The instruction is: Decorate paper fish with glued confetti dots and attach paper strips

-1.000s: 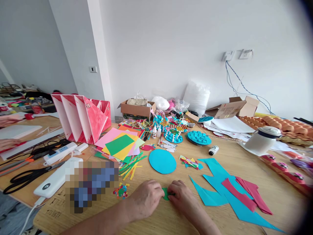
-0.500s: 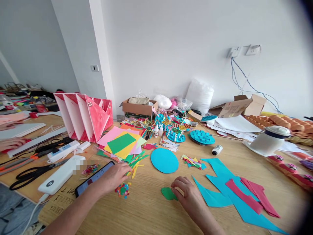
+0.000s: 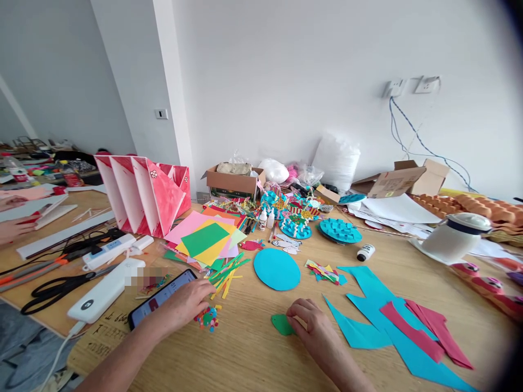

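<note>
My right hand [image 3: 308, 321] has its fingers closed over the right end of a green paper fish shape [image 3: 281, 325] that lies on the table. My left hand [image 3: 192, 299] is beside the phone [image 3: 163, 298], its fingers bent together and pointing down at the near end of a bundle of green and yellow paper strips [image 3: 227, 275]. Whatever those fingertips hold, if anything, is hidden. Just below them sits a small heap of coloured paper dots [image 3: 209, 318]. A blue paper circle [image 3: 277, 269] lies between and beyond both hands.
Blue paper offcuts [image 3: 371, 305] and red ones [image 3: 439, 332] lie to the right. A glue bottle [image 3: 365, 252] rests on its side. To the left are black scissors [image 3: 57, 288], a white power bank [image 3: 104, 291] and a red-and-white file rack [image 3: 143, 193]. Another person's hand [image 3: 18, 228] shows at far left.
The view has shifted slightly. My left fingers have drawn back a little from the strips toward the paper dots. My right hand stays at the green fish shape.
</note>
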`<state>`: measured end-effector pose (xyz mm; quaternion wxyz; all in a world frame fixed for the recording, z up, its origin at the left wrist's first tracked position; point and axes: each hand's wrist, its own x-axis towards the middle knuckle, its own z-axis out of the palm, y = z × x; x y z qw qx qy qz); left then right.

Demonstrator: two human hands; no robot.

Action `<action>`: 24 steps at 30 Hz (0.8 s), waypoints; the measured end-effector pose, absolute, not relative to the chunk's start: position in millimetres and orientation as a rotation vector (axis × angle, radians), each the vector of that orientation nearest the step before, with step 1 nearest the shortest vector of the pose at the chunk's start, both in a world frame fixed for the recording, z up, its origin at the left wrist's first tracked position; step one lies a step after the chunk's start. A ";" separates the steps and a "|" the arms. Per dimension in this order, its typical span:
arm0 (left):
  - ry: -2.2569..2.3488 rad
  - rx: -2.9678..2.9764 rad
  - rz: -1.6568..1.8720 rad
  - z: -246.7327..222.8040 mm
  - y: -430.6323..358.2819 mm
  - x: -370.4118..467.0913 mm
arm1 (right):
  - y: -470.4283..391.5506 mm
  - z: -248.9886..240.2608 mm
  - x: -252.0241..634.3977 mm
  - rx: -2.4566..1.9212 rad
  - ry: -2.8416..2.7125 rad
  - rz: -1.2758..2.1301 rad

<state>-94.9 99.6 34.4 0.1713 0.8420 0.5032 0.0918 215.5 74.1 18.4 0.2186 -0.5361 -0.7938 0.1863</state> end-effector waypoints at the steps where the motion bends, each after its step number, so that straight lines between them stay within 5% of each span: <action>1: 1.442 2.389 0.266 34.8 100.1 -94.4 | 74.3 17.7 215.7 -1.484 -2.200 0.514; 24: 1.470 2.350 0.315 24.4 101.5 -96.6 | 74.8 17.1 218.0 -1.490 -2.206 0.518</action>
